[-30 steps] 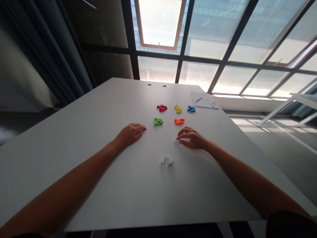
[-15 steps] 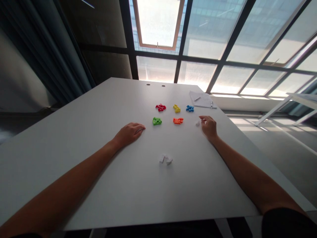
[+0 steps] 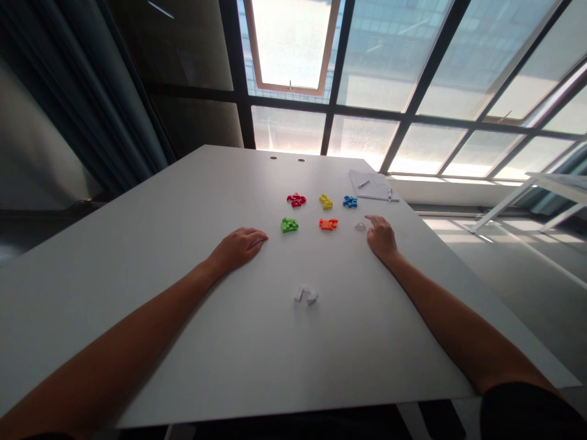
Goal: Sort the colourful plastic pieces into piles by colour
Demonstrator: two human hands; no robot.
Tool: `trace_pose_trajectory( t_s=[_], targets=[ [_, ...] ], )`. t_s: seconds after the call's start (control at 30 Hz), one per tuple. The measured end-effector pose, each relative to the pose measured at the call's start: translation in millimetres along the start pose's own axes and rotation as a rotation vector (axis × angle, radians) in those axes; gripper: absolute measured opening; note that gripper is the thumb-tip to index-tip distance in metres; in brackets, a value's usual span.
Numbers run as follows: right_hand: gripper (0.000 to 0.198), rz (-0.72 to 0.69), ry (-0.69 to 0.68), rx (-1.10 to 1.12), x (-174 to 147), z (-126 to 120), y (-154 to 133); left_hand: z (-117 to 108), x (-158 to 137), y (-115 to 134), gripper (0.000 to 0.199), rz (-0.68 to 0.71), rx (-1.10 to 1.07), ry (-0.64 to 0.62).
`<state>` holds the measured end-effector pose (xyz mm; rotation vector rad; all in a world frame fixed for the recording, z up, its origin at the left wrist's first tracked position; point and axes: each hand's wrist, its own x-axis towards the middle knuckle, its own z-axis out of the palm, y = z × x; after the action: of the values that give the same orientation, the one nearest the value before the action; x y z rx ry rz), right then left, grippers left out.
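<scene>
Lying on the white table, my left hand point(image 3: 239, 245) has its fingers stretched out low, with no object plainly in it. My right hand point(image 3: 381, 236) stands beside a small pile of white pieces point(image 3: 361, 226), its index finger stretched out and nothing visible in its grip. Left of that pile lie small clusters of orange pieces point(image 3: 328, 224) and green pieces point(image 3: 289, 225). Behind them are clusters of red pieces point(image 3: 296, 200), yellow pieces point(image 3: 326, 201) and blue pieces point(image 3: 350, 201). Closer to me are a few white folded-looking pieces point(image 3: 306, 296).
A sheet of paper point(image 3: 376, 183) with pens on it lies near the table's right edge. Two round cable holes point(image 3: 301, 160) are at the far end of the table point(image 3: 220, 183). Windows stand beyond, a dark curtain point(image 3: 132, 110) at left, a white-framed table point(image 3: 509, 198) at right.
My right hand has shifted slightly left and its index finger has straightened. The white pile beside it shows more fully and looks more gathered. My left hand stays where it was.
</scene>
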<state>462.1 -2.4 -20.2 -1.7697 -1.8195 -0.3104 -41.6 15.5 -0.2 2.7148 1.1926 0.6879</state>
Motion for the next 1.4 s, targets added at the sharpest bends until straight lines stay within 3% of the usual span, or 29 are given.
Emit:
trace_pose_trajectory(
  t_s=[0.2,0.4,0.5,0.57,0.7,0.77,0.93,1.0,1.1,1.27,1.4],
  targets=[
    [0.038,0.014,-0.124,-0.099,-4,-6,-16,1,0,-2,0.04,0.005,-0.013,0.007],
    [0.046,0.038,-0.216,-0.138,-4,-10,-25,2,0,-2,0.041,0.002,-0.011,0.011],
    [0.049,0.013,-0.198,-0.12,-4,-14,-26,1,0,-1,0.042,-0.001,-0.009,0.006],
    [0.045,-0.116,-0.153,-0.075,-4,-20,-32,0,0,0,0.042,-0.002,-0.008,0.003],
    [0.026,-0.704,-0.134,0.199,-18,-36,-71,-2,0,2,0.042,-0.002,-0.016,-0.002],
    [0.021,-0.91,-0.126,0.358,-32,-44,-104,-2,0,2,0.041,-0.004,-0.023,0.0],
    [0.017,-1.128,-0.297,0.545,-65,-60,-171,-2,-1,4,0.04,-0.015,-0.017,0.001],
    [0.011,-1.14,-0.327,0.569,-68,-62,-176,-3,-1,5,0.04,-0.014,-0.009,-0.007],
    [0.007,-1.058,-0.304,0.556,-58,-58,-159,-3,-1,5,0.04,-0.014,-0.005,-0.015],
    [0.013,-0.829,-0.24,0.386,-26,-39,-91,-1,-1,4,0.039,-0.015,-0.008,-0.002],
    [0.017,-0.545,-0.192,0.25,-9,-30,-28,0,-1,2,0.041,-0.01,0.002,-0.003]
  ],
)
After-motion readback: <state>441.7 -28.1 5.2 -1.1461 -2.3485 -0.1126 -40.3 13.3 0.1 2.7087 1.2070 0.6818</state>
